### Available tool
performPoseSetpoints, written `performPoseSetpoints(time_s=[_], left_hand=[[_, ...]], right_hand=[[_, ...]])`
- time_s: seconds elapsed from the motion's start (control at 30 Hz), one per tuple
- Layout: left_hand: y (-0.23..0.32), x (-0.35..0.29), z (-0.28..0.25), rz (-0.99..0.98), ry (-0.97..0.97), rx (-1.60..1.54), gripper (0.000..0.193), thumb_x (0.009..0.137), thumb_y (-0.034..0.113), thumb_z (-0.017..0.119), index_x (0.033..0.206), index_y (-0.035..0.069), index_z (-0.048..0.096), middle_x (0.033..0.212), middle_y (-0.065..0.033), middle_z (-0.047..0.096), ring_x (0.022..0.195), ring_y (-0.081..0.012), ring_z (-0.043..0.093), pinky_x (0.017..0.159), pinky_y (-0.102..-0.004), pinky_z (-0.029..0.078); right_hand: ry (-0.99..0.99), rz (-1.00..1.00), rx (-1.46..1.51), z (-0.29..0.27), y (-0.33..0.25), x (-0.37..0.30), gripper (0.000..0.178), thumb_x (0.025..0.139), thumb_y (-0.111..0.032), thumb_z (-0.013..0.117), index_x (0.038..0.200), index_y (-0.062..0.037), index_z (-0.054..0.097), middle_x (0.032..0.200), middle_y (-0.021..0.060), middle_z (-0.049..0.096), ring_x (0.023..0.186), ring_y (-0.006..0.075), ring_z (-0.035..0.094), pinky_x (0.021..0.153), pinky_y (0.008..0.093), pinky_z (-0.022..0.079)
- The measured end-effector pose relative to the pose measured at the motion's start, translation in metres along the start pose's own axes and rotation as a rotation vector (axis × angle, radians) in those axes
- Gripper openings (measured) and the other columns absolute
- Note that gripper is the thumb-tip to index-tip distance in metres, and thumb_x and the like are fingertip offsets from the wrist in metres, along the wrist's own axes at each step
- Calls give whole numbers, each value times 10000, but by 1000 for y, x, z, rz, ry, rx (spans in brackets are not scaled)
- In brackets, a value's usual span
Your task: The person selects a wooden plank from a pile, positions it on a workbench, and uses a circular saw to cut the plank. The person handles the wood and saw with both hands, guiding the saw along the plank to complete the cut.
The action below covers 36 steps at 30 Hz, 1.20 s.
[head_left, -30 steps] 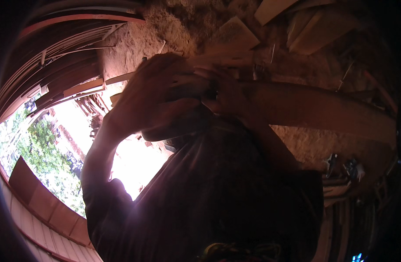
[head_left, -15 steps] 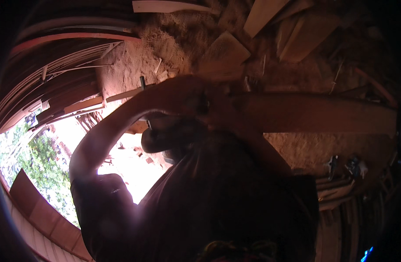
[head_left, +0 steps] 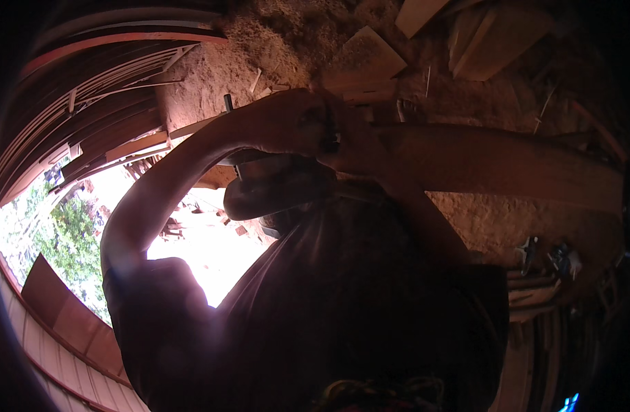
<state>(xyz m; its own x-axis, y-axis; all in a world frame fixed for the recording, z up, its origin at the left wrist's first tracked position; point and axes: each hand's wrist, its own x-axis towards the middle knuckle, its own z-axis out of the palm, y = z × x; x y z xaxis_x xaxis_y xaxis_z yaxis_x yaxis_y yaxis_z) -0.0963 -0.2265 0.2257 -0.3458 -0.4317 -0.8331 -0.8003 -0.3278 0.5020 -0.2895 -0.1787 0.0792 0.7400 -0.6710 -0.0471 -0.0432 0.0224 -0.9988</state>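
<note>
In deep shadow my left hand and my right hand meet in front of my chest. The fingers of both look curled in against a small dark thing with a bright spot, too dim to name. Just below my left forearm is a dark, rounded object, its kind unclear. A broad wooden board stretches from beside my right hand toward the right edge. Behind my left wrist a short dark post or rod sticks up.
Sawdust-covered ground lies beyond, with wood offcuts and thicker boards on it. Long planks are stacked at the far left. Metal tools or fittings lie at the right. Bright daylight enters at the left.
The whole view has shifted, so the ground, boards and my hands sit higher in it. My hands stay together, and the bright spot between them shows more clearly.
</note>
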Motion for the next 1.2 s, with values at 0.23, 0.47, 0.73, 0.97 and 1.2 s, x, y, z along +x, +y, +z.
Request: performPoseSetpoints(time_s=[0.23,0.47,0.73,0.97,1.2], left_hand=[[-3,-3,2,27,50,36,609,761,211,891,1292,102,613,1226,-174,691,1153,-314,679,986,-422,551],[-8,-2,4,35,47,-3,627,759,195,896,1300,95,593,1171,-167,717,1096,-333,708,962,-432,565],[0,0,3,8,62,-31,656,746,247,928,1307,70,638,1199,-167,732,1132,-311,712,993,-425,564],[-6,3,3,-91,4,-27,708,759,281,937,1375,61,667,1237,-167,743,1168,-291,709,1043,-406,553],[-14,4,3,-97,-31,-116,676,749,261,944,1342,56,693,1231,-151,750,1176,-272,706,1056,-405,543]], right_hand=[[-7,38,61,5,7,1,1157,678,-235,875,1670,-98,295,1352,224,622,1207,425,628,1041,542,488],[5,32,55,2,1,1,1147,659,-196,883,1655,-100,322,1362,216,624,1254,419,618,1077,522,490],[10,-8,27,3,3,0,1187,653,-189,908,1669,-107,300,1414,208,604,1298,420,594,1117,526,471],[-15,28,41,0,0,0,1181,675,-184,913,1677,-132,290,1436,209,594,1299,417,597,1120,525,475],[-23,15,26,-2,-4,-1,1172,689,-185,913,1678,-140,286,1434,209,595,1299,419,597,1111,526,479]])
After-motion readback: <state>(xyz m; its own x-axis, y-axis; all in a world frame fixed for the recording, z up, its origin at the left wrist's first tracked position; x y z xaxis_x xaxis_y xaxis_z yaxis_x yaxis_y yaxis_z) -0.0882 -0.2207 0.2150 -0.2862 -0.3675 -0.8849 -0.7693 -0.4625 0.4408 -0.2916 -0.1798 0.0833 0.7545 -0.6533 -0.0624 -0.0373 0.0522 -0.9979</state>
